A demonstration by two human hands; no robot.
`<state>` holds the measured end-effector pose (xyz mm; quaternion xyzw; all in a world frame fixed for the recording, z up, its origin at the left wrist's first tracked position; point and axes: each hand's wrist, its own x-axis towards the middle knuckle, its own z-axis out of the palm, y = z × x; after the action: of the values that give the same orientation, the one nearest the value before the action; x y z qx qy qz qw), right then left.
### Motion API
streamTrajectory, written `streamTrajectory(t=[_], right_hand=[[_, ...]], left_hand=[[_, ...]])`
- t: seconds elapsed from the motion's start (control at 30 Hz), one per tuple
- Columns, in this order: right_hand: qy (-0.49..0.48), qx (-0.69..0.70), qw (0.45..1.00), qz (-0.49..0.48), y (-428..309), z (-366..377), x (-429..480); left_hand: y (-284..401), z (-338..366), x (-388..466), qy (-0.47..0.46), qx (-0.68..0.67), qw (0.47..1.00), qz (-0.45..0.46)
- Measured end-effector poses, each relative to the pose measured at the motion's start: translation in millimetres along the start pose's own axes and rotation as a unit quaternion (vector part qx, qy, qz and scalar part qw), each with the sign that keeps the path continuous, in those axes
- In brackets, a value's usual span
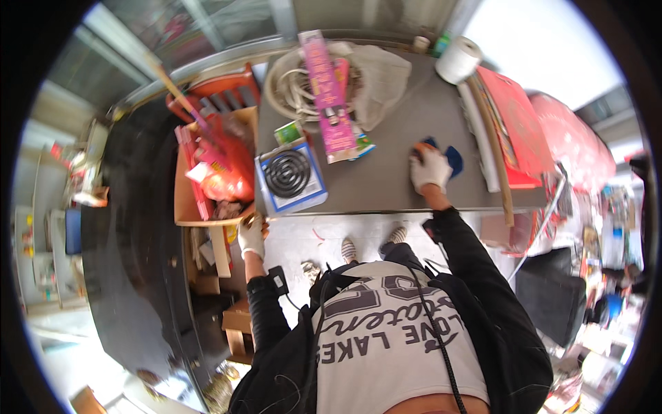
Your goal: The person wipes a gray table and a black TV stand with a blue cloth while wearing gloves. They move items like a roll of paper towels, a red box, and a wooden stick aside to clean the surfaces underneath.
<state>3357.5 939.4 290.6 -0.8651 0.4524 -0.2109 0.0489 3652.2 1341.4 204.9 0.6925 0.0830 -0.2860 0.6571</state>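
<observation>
My right hand (431, 168), in a white work glove with orange at the fingers, rests on a dark blue cloth (455, 161) on the grey tabletop (377, 186). Parts of the cloth stick out on both sides of the hand, and the rest is hidden under it. My left hand (252, 239), gloved too, is at the table's front left corner, beside the lower corner of a cardboard box (217, 223). Its fingers are partly hidden, so their grip is unclear. Close to it on the table lies a black mosquito coil (287, 174) on a blue-and-white package (292, 204).
A long pink box (331, 103) lies across a round basket (274, 93) holding white cable (295, 95). At the right stand a white roll (459, 59), a brown tube (496, 139) and red folders (517, 119). Red bags (232, 178) fill the cardboard box. A dark cabinet (139, 207) is left.
</observation>
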Motion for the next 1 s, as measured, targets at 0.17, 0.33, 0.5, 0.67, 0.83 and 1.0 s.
streamTrajectory(t=[0.17, 0.33, 0.5, 0.67, 0.83, 1.0], right_hand=[[-0.128, 0.080, 0.972, -0.183, -62.2, 3.8, -53.8], [-0.089, 0.077, 0.979, -0.167, 19.0, -39.9, -48.5], [0.023, -0.026, 0.987, 0.156, 51.8, -40.4, -2.2], [-0.081, 0.052, 0.987, -0.125, -8.2, -22.7, -53.1], [-0.175, 0.041, 0.983, -0.045, 56.6, -47.4, -67.9], [0.000, -0.044, 0.969, 0.242, 75.3, -37.5, -14.4]], left_hand=[[0.2, 4.4, 7.5, -0.003, 0.068, 0.998, -0.001], [0.3, -0.9, 11.0, -0.005, 0.084, 0.996, -0.004], [-3.3, -7.0, 18.9, -0.015, 0.058, 0.998, -0.001], [8.1, -0.6, 11.8, 0.017, 0.076, 0.997, -0.028], [22.0, 2.5, 2.6, -0.003, 0.125, 0.990, -0.063], [3.5, -8.2, 28.4, -0.007, 0.048, 0.998, -0.034]])
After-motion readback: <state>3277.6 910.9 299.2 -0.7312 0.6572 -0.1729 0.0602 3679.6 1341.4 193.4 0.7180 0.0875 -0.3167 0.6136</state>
